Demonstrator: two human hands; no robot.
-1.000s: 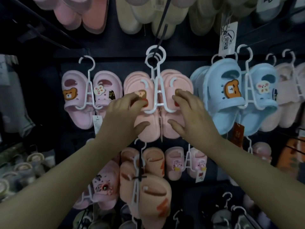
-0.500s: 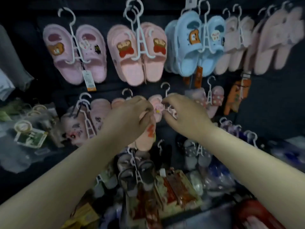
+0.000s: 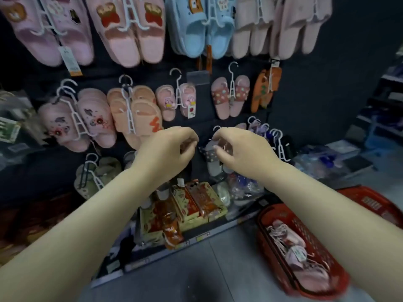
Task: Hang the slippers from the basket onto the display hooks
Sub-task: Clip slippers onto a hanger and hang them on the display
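- Left hand (image 3: pixel 168 153): raised before the slipper wall, fingers loosely curled, nothing in them.
- Right hand (image 3: pixel 244 153): level with the left and near it, fingers curled in front of the grey dotted slippers (image 3: pixel 209 154); cannot tell whether they touch or pinch anything, blurred.
- Red basket (image 3: pixel 261 227): on the grey floor (image 3: pixel 218 269), lower right, under the right forearm.
- Pink slippers (image 3: pixel 292 243) on white hangers lie inside the basket, not hung.
- Wall above: peach pair (image 3: pixel 139 114) and blue pair (image 3: pixel 196 29) hang on white hangers.
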